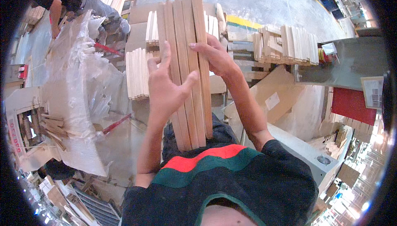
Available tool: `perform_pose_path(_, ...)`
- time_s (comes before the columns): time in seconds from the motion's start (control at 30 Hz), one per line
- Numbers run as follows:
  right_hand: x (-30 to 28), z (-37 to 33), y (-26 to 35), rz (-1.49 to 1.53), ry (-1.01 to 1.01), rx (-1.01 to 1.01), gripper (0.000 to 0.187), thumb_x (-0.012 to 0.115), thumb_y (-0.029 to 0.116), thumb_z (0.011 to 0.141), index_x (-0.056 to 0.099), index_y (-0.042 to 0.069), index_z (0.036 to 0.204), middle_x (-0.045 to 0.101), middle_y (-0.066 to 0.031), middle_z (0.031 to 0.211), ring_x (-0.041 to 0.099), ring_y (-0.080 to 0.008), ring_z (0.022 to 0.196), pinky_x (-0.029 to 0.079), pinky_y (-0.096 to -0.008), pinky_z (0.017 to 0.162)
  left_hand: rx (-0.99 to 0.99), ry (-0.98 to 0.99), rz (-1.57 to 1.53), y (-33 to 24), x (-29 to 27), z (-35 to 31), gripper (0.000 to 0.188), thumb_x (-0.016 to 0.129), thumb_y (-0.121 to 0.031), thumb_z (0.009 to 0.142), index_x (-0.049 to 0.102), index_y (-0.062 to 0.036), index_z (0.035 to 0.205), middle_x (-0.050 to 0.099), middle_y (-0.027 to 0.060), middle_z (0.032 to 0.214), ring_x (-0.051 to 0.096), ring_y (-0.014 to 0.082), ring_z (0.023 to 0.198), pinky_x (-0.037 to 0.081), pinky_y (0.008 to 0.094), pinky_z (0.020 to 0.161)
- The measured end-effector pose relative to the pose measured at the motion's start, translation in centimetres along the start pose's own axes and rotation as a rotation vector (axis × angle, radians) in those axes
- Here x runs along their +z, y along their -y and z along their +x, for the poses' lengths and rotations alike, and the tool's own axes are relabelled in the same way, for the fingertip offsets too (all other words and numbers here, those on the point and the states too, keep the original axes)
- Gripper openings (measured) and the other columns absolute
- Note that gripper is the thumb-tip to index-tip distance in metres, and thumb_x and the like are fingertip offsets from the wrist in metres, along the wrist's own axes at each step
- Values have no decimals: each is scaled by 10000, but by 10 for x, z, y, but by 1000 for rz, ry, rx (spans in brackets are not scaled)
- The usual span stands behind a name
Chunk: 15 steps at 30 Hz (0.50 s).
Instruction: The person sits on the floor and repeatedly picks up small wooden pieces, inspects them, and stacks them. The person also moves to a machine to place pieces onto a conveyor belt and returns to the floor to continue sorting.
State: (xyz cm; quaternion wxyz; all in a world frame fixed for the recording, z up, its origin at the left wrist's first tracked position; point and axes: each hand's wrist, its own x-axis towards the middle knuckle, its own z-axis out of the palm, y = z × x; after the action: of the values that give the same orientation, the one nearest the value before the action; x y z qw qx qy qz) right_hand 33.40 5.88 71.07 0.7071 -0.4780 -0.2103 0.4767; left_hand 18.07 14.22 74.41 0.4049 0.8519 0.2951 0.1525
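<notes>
A bundle of long brown wooden strips (pixel 178 31) lies lengthwise in front of me, its near end close to my shirt. My left hand (pixel 170 86) grips the bundle's left side, with the thumb across the top and a finger stretched along the edge. From the right, my right hand (pixel 216 57) holds it farther up. Its thumb lies on top of the strips, and the other fingers are hidden at the side or underneath. The rightmost strip sits slightly apart from the others, leaving a dark gap near its lower end.
Pale wooden strips (pixel 137 73) are stacked beside the bundle on cardboard. Another pale stack (pixel 285 44) sits on a pallet at the right, near a grey metal surface (pixel 331 60). Crumpled plastic wrapping (pixel 74 81) covers the left side. A co-worker's arm (pixel 55 15) shows at upper left.
</notes>
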Motion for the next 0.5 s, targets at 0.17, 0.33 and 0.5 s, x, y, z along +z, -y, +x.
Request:
perform_pose_path(0.17,-7,-1,-25,88,35,120,379,618,177,882,511,-22,1186,608,-83,1046,624,-158,912,554,-308,759,-239,-18,-596,19,-1,-5,854,767,-189,711,325,9,1414,558,164,1081,595,236,988,501,365,847)
perform_pose_path(0.33,4,-5,-33,31,65,41,401,609,230,911,508,-22,1206,600,-74,1047,593,-138,944,523,-299,788,-444,102,-1163,55,17,-8,755,725,-185,711,359,40,1332,568,153,1134,595,237,1031,525,367,844)
perform_pose_path(0.5,7,-8,-29,-159,10,-48,429,603,285,925,510,-22,1211,597,-74,1060,555,-127,967,481,-291,835,-456,289,-1132,59,12,-2,713,712,-153,700,391,36,1308,572,156,1133,602,251,1023,525,370,849)
